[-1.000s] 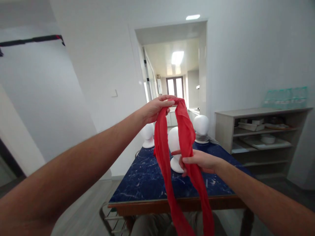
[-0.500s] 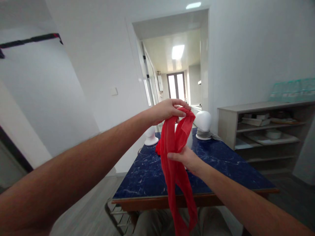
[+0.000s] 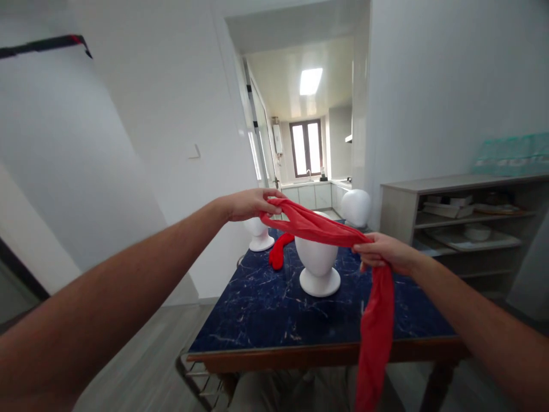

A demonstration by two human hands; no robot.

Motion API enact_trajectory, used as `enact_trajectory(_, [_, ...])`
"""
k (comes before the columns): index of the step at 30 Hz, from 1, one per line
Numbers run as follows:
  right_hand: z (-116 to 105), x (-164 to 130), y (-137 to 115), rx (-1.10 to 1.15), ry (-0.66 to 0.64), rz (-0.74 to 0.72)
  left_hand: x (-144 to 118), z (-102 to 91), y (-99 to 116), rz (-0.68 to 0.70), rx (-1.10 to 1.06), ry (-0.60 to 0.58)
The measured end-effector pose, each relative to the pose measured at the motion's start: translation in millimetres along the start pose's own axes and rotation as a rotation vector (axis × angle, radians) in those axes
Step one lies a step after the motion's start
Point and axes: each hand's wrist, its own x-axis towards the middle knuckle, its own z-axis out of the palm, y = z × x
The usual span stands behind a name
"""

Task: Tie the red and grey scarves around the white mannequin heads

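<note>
Scarf [image 3: 319, 228], red and sheer, runs taut between both hands above the table [image 3: 266, 320]. Left hand [image 3: 249, 204] sits at about 11 o'clock from the nearest foam head [image 3: 318, 264], its grip pinched closed on one end of the cloth. Right hand [image 3: 383, 252] lies at 3 o'clock from that head, fingers curled tight round the scarf, grip closed on it. Between the hands the fabric stretches as two thin bands passing over the top of the head; whether it touches the crown I cannot tell. From the right hand the rest of the scarf hangs straight down, past the table's near edge toward 6 o'clock.

Table has a dark blue marbled top with a wooden rim. Nearest head stands upright at the centre on a round base. A second head [image 3: 258, 233] stands at 10 o'clock of it, near the far left corner, and a third head [image 3: 357, 207] at 1 o'clock, near the far right. A red cloth [image 3: 279, 252] lies on the top between the nearest and second heads. Shelf unit [image 3: 465, 217] stands against the wall at 3 o'clock, well apart from the table.
</note>
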Motion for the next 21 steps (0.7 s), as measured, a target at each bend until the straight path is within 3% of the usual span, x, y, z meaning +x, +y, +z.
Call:
enact_trajectory(4, [-49,9,-39,-0.052,0.011,0.063,18,-15.8,-33,-0.037,-0.123,-0.078])
enact_trajectory(8, [-76,41,-66,0.111,0.072,-0.058,60,-24.3,-59,0.039,-0.441,0.167])
enact_trajectory(11, [-90,79,-72,0.274,0.073,-0.164,101,-20.2,-79,0.028,-0.592,0.35])
enact_trajectory(14, [-100,120,-56,0.43,0.122,-0.159,134,-4.9,-111,-0.058,-0.652,0.437])
enact_trajectory(16, [-103,143,-32,0.487,0.194,-0.079,146,10.2,-139,-0.152,-0.693,0.484])
enact_trajectory(18, [-102,159,-1,0.509,0.273,0.081,146,27.5,-172,-0.253,-0.728,0.522])
enact_trajectory(21, [-96,163,49,0.512,0.331,0.334,127,55.6,-220,-0.344,-0.792,0.557])
